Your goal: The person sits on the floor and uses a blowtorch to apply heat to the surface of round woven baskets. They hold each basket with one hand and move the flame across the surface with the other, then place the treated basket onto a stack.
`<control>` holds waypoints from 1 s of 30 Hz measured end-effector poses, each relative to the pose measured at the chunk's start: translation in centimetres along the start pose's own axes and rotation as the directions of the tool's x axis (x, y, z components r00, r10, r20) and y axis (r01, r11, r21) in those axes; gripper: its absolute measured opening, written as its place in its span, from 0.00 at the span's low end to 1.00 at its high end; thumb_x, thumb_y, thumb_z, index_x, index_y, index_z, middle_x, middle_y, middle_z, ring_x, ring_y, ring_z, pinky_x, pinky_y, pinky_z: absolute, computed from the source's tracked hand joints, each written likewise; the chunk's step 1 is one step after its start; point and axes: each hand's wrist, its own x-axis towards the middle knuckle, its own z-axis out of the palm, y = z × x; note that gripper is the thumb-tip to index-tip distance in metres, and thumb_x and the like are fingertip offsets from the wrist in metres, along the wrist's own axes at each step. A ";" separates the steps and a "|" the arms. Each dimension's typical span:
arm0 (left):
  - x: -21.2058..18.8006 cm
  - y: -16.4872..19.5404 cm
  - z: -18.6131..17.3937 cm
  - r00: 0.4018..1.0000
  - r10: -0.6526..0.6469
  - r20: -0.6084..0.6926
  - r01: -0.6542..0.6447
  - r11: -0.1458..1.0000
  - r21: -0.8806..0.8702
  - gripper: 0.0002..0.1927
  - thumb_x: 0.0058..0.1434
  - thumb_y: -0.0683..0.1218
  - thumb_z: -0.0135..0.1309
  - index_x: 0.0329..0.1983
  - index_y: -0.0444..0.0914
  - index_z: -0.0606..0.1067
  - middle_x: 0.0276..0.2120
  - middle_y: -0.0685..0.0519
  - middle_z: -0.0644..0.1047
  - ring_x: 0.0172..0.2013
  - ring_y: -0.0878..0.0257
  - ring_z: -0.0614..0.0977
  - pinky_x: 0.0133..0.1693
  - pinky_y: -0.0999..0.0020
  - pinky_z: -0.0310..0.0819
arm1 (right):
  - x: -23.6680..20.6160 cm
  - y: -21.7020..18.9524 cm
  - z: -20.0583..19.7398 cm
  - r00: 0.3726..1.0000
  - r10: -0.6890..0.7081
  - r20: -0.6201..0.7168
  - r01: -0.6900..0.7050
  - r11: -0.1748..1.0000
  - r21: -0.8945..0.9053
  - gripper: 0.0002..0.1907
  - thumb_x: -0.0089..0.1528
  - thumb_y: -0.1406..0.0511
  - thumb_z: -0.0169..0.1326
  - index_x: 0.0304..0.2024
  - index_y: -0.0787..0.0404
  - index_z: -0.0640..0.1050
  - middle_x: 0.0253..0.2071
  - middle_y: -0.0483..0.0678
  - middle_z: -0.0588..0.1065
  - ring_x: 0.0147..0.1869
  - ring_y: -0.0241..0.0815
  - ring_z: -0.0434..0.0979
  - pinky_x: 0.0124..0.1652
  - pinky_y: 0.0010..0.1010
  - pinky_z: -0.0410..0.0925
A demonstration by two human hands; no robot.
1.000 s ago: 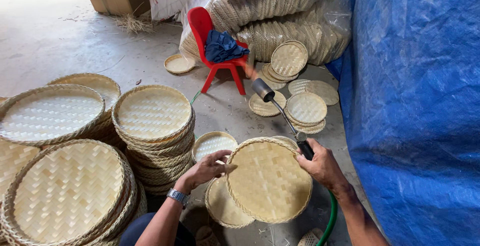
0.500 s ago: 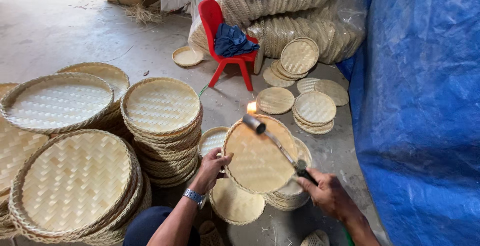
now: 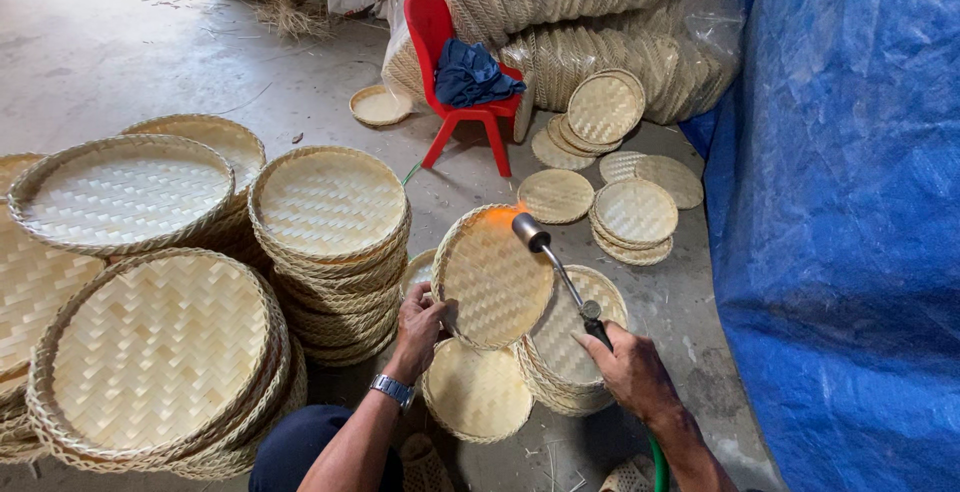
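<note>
Left hand grips the near left rim of a round woven tray, fingers curled around the edge, tray tilted up above the floor. Right hand wraps shut around the handle of a gas torch; its nozzle sits at the tray's far right rim, orange glow there. Stack of trays just left. More flat trays lie farther right. Red chair stands beyond, blue tarp at right.

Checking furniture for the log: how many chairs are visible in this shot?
1. A small red plastic chair stands on the concrete floor at top centre, a dark blue cloth on its seat; the bagged woven trays behind could hide more.
</note>
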 end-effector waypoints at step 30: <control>0.3 1.9 -0.6 0.933 0.302 -0.198 -0.336 0.926 -0.170 0.14 0.66 0.41 0.57 0.51 0.40 0.67 0.35 0.58 0.77 0.33 0.71 0.77 0.33 0.72 0.78 | -3.3 1.9 -1.3 0.955 0.181 0.235 -0.206 0.975 0.088 0.14 0.61 0.58 0.57 0.39 0.63 0.80 0.25 0.59 0.79 0.31 0.50 0.81 0.32 0.40 0.71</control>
